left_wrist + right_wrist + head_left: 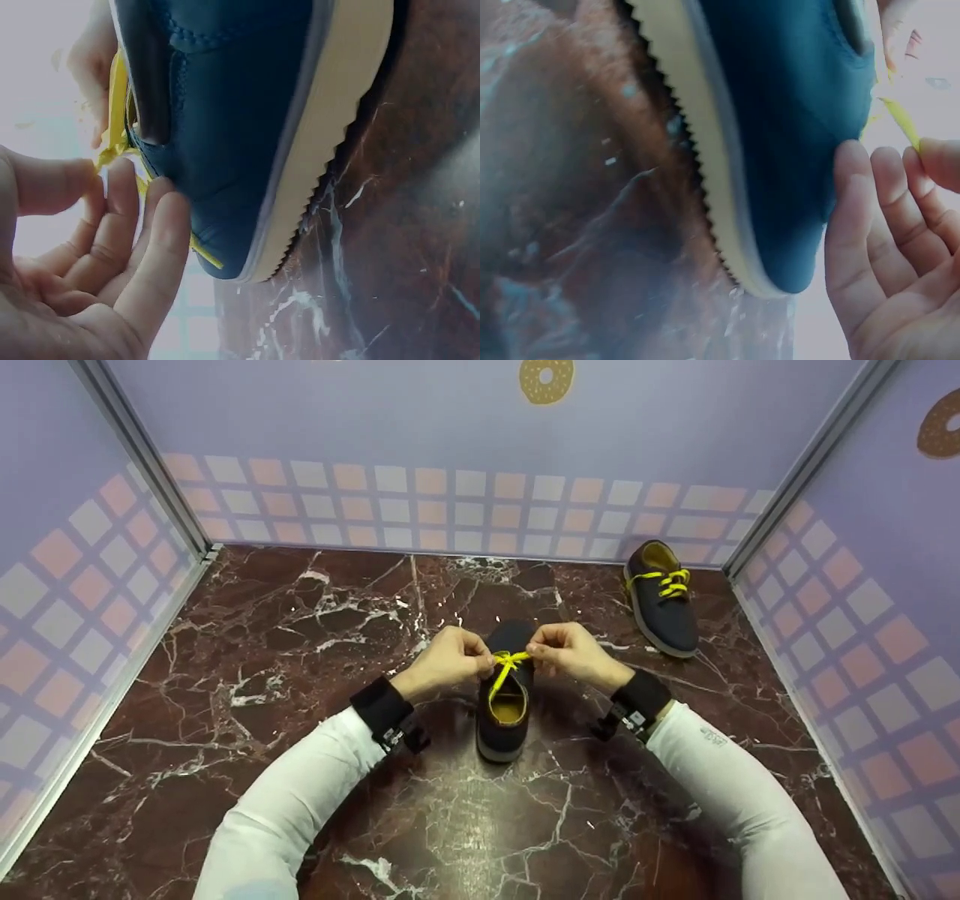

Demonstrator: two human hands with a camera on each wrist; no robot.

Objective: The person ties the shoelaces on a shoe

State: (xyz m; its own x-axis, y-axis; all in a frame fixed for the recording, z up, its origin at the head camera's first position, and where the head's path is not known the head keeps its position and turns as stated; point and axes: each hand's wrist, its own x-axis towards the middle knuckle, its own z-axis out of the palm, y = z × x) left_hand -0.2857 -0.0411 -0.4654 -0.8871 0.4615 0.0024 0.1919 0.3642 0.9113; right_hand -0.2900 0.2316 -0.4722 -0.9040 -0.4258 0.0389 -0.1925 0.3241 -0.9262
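Note:
A dark shoe (501, 739) with a pale sole stands on the floor between my hands, its toe pointing away from me. Yellow shoelace (511, 661) crosses over its front opening in a knot or bow. My left hand (450, 660) pinches one part of the lace at the left, thumb against the fingers, as the left wrist view shows. On the other side my right hand (571, 654) pinches the lace between thumb and fingers. In the right wrist view, a yellow strand (901, 120) runs to the right thumb, and the fingertips lie along the shoe's side (787, 150).
A matching dark shoe (664, 600), its yellow lace tied in a bow, stands at the back right near the wall. Pale purple walls (450, 427) with pink and white squares enclose the dark red marbled floor (315, 622) at the back and both sides.

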